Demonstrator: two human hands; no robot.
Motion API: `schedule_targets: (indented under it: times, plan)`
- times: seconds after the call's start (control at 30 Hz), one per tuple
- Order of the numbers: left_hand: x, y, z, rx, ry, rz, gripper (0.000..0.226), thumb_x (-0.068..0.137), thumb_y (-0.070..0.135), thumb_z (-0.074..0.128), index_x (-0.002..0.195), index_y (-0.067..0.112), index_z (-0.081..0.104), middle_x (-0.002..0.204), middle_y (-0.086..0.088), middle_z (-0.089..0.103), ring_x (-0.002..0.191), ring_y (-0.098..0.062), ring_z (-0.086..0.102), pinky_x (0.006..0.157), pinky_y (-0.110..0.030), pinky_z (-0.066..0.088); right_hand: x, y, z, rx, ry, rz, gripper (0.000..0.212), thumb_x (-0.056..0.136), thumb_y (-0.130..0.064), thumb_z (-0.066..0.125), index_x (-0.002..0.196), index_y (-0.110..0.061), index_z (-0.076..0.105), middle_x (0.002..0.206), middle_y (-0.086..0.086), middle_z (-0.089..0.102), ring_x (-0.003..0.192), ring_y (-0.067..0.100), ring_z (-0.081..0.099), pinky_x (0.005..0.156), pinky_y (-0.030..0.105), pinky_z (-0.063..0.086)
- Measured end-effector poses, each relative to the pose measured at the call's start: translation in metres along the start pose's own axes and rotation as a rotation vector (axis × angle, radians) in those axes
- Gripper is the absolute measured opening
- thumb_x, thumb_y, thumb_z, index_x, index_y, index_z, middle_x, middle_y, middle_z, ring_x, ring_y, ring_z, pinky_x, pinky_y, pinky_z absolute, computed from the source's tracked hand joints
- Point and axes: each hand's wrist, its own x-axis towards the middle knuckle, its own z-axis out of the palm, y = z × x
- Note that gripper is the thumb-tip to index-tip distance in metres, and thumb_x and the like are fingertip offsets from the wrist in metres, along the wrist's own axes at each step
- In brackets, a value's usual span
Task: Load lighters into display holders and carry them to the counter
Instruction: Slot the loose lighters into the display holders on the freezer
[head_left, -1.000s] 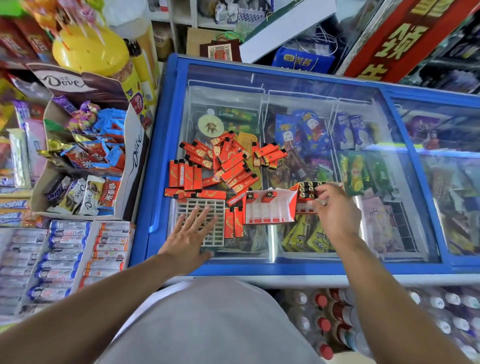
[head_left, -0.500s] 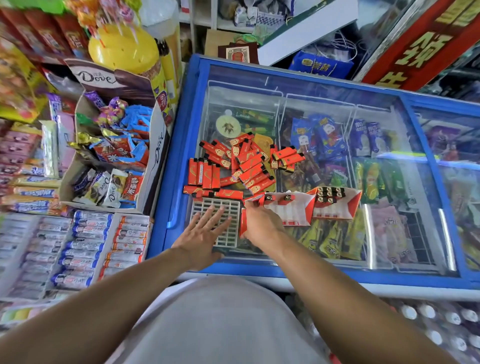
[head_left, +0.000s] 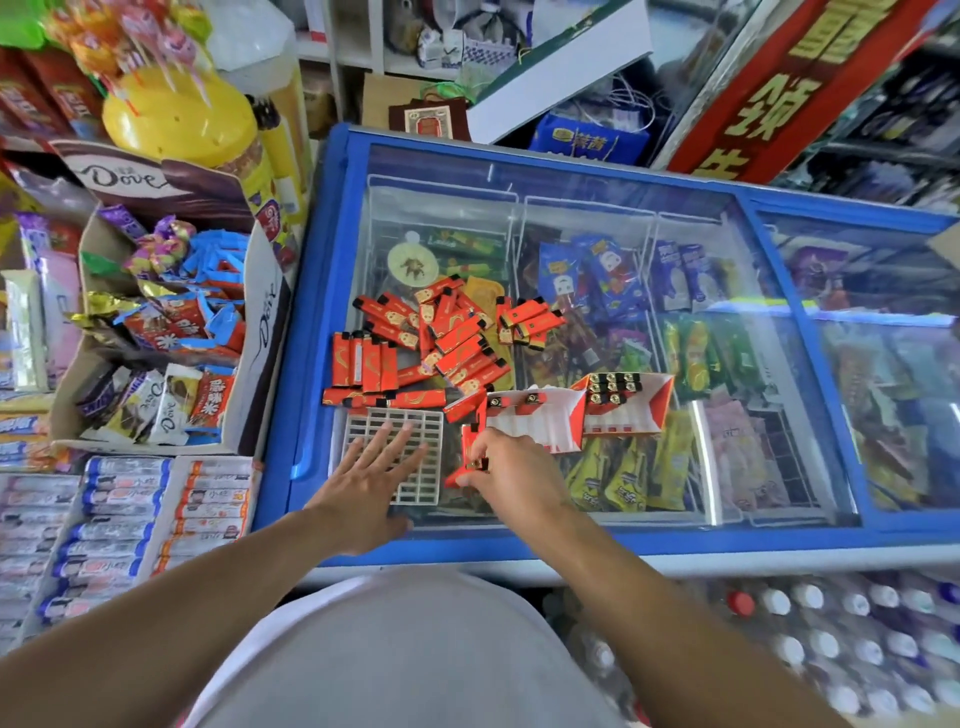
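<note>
Landmark: white plastic slotted grid holder on glass lid of blue chest freezer.

Left hand flat, fingers spread, pressing grid.

Right hand just right of grid, pinching red lighters; count unclear, partly hidden.

Loose red lighter pile beyond grid; red-white card display holders right of grid, far one part filled.

Risks: grid skids on slick glass if left hand lifts; pinched lighters slip; sleeve or wrist nudges near card holder, tipping it.

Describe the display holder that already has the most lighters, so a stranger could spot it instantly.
Start at the blue chest freezer and its glass lid. Near the front edge lie two red-and-white display holders; take the right-hand holder. Its top rows are packed with black lighter tops, unlike its nearly bare neighbour.
</note>
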Motion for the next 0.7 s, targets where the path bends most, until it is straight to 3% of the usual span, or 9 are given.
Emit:
schedule_targets:
  times: [0.1, 0.2, 0.3, 0.37, 0.43, 0.57, 0.63, 0.7]
  plan:
    - [0.005, 0.009, 0.001, -0.127, 0.112, -0.013, 0.086, 0.096, 0.048, 0.058, 0.16, 0.031, 0.003, 0.166, 0.002, -0.019, 0.151, -0.022, -0.023, 0.124, -0.043, -0.008, -0.027, 0.028, -0.04, 0.06, 0.028, 0.038, 0.034, 0.08, -0.057, 0.074, 0.096, -0.029, 0.064, 0.078, -0.012, 0.065, 0.071, 0.009, 0.059, 0.057, 0.028, 0.04]
    - [0.007, 0.022, 0.001, -0.275, 0.392, -0.06, 0.064, 0.09, 0.03, 0.071, 0.149, 0.023, 0.045, 0.161, -0.003, 0.032, 0.151, -0.026, 0.022, 0.123, -0.042, 0.017, -0.045, 0.074, -0.086, 0.078, 0.062, 0.132, 0.028, 0.073, -0.054, 0.082, 0.08, -0.037, 0.06, 0.065, -0.014, 0.059, 0.062, 0.006, 0.057, 0.052, 0.025, 0.036]
    - [0.017, 0.042, -0.015, -0.279, 0.546, 0.026, 0.051, 0.092, 0.034, 0.063, 0.141, 0.024, 0.053, 0.149, 0.001, 0.046, 0.14, -0.024, 0.04, 0.116, -0.046, 0.034, -0.046, 0.125, -0.121, 0.141, 0.277, 0.264, 0.022, 0.077, -0.042, 0.083, 0.087, -0.035, 0.065, 0.068, -0.019, 0.055, 0.064, 0.005, 0.06, 0.053, 0.022, 0.036]
    - [0.029, 0.058, -0.03, -0.233, 0.558, 0.145, 0.054, 0.093, 0.039, 0.06, 0.144, 0.024, 0.05, 0.152, 0.002, 0.044, 0.141, -0.022, 0.038, 0.116, -0.044, 0.031, -0.038, 0.149, -0.13, 0.121, 0.372, 0.276, 0.021, 0.083, -0.04, 0.078, 0.098, -0.027, 0.071, 0.076, -0.018, 0.06, 0.069, 0.009, 0.061, 0.056, 0.02, 0.037]
    - [0.042, 0.078, -0.044, -0.149, 0.509, 0.26, 0.061, 0.093, 0.037, 0.065, 0.149, 0.025, 0.044, 0.157, 0.001, 0.037, 0.147, -0.022, 0.029, 0.12, -0.043, 0.024, -0.025, 0.161, -0.128, 0.048, 0.359, 0.229, 0.024, 0.089, -0.038, 0.072, 0.109, -0.024, 0.072, 0.092, -0.008, 0.071, 0.076, 0.012, 0.062, 0.059, 0.021, 0.04]
    - [0.061, 0.108, -0.052, 0.008, 0.324, 0.241, 0.07, 0.098, 0.044, 0.052, 0.159, 0.028, 0.02, 0.168, 0.002, -0.003, 0.153, -0.017, -0.014, 0.121, -0.036, -0.012, 0.003, 0.175, -0.104, -0.089, 0.309, 0.133, 0.025, 0.095, -0.038, 0.065, 0.119, -0.032, 0.068, 0.107, -0.005, 0.074, 0.087, 0.013, 0.07, 0.067, 0.023, 0.048]
    - [0.061, 0.11, -0.045, 0.085, 0.267, 0.2, 0.072, 0.099, 0.046, 0.048, 0.16, 0.028, 0.014, 0.164, 0.001, -0.021, 0.149, -0.019, -0.029, 0.123, -0.041, -0.014, 0.014, 0.181, -0.09, -0.113, 0.286, 0.139, 0.024, 0.095, -0.044, 0.062, 0.118, -0.037, 0.065, 0.106, -0.009, 0.075, 0.087, 0.012, 0.07, 0.073, 0.026, 0.055]
    - [0.055, 0.103, -0.034, 0.208, 0.243, 0.228, 0.079, 0.096, 0.046, 0.048, 0.161, 0.026, 0.007, 0.162, -0.006, -0.031, 0.147, -0.025, -0.034, 0.124, -0.049, -0.009, 0.022, 0.187, -0.079, -0.135, 0.268, 0.14, 0.024, 0.095, -0.049, 0.059, 0.117, -0.04, 0.061, 0.104, -0.012, 0.075, 0.081, 0.009, 0.069, 0.069, 0.029, 0.057]
